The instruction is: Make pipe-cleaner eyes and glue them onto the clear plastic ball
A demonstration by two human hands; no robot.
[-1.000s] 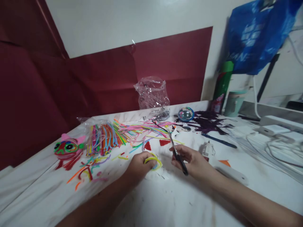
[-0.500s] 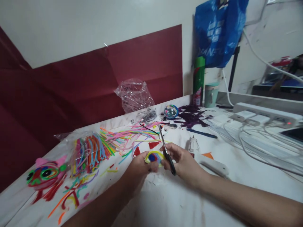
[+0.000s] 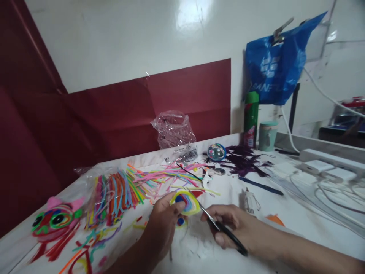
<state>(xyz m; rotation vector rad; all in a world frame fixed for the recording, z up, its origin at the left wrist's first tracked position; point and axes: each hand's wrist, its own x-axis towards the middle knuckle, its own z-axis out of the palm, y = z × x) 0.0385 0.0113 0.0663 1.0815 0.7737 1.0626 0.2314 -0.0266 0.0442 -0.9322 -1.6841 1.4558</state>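
Note:
My left hand [image 3: 161, 224] pinches a small coiled pipe-cleaner disc [image 3: 186, 202], yellow outside with red and blue inside, lifted off the white table [image 3: 285, 236]. My right hand [image 3: 228, 226] grips black-handled scissors [image 3: 219, 228], whose blades point up-left and touch the disc's right edge. Just below the disc lies a small blue and yellow scrap [image 3: 180, 222] on the table.
A bag of coloured pipe cleaners [image 3: 114, 194] and loose strands lie to the left, beside a pink cat-face craft [image 3: 54, 220]. A glue gun [image 3: 251, 199], blue pen [image 3: 261, 185], purple strands, spray can [image 3: 251, 120], cup [image 3: 267, 136], cables and a power strip fill the right.
My left hand has raised the coiled disc from the table. The scissors have swung from upright to a low slant, their tips now at the disc's edge. The camera view has shifted.

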